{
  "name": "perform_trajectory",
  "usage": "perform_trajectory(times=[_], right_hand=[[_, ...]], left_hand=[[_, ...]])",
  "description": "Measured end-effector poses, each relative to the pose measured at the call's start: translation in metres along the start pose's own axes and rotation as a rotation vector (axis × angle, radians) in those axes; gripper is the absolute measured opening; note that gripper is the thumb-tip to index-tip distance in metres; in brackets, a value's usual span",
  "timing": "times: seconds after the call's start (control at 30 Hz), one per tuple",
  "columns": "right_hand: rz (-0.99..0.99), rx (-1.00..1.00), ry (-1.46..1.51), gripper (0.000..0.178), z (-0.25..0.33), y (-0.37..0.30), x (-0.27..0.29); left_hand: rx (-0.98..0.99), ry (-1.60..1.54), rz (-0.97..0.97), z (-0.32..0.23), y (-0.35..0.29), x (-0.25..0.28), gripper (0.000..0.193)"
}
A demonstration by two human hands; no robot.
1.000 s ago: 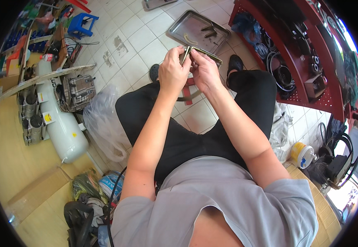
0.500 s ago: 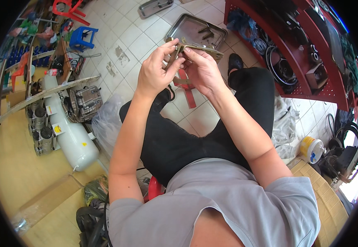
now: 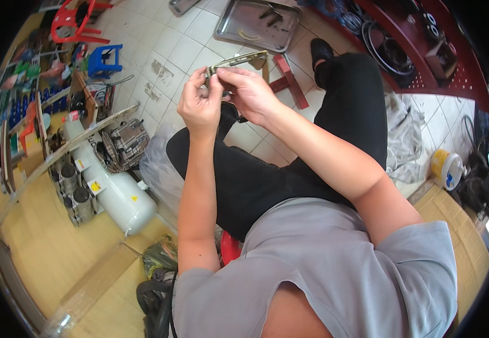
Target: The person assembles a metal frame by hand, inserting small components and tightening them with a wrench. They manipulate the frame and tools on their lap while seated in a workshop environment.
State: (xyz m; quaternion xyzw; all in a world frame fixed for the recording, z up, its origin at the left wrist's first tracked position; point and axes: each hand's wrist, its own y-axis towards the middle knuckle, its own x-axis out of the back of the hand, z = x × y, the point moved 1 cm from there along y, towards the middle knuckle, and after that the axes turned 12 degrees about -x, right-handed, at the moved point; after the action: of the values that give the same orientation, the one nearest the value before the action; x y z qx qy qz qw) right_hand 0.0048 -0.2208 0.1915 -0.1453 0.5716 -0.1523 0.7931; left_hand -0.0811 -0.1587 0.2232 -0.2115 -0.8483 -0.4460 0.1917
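Up in front of me, above my knees, both hands are together on a long, narrow, brass-coloured metal part (image 3: 244,59) that looks like a bracket with slots. My left hand (image 3: 200,110) is closed, its thumb and fingers pinching the near left end. My right hand (image 3: 249,94) grips beside it, thumb and fingertips on the same end, while the bar sticks out to the far right. Small pieces between the fingertips are too hidden to name. Below and beyond the hands, a red metal stand (image 3: 290,83) rests on the floor.
A metal tray (image 3: 236,22) with dark parts and a curved pale piece lies on the tiles ahead. A red shelf rack (image 3: 424,62) stands right. To the left are a white tank (image 3: 115,197), a blue stool (image 3: 105,61) and a red chair (image 3: 67,22). A yellow-white bucket (image 3: 448,169) sits right.
Both hands and the metal part have moved left and slightly nearer in the picture, and the bar now tilts upward to the right. The whole view has shifted too.
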Motion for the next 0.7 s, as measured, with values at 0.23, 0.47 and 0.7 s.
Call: perform_trajectory(times=[0.23,0.47,0.7], right_hand=[[-0.086,-0.05,0.006,0.015,-0.004,0.014,0.014],[-0.066,-0.082,0.088,0.013,-0.012,0.031,0.034],[0.003,-0.124,0.119,0.012,-0.015,0.044,0.052]], left_hand=[[0.095,0.03,0.048,0.017,-0.01,-0.008,0.018],[0.072,0.059,0.107,0.034,-0.016,-0.018,0.017],[0.181,-0.02,0.172,0.037,-0.013,-0.024,0.017]])
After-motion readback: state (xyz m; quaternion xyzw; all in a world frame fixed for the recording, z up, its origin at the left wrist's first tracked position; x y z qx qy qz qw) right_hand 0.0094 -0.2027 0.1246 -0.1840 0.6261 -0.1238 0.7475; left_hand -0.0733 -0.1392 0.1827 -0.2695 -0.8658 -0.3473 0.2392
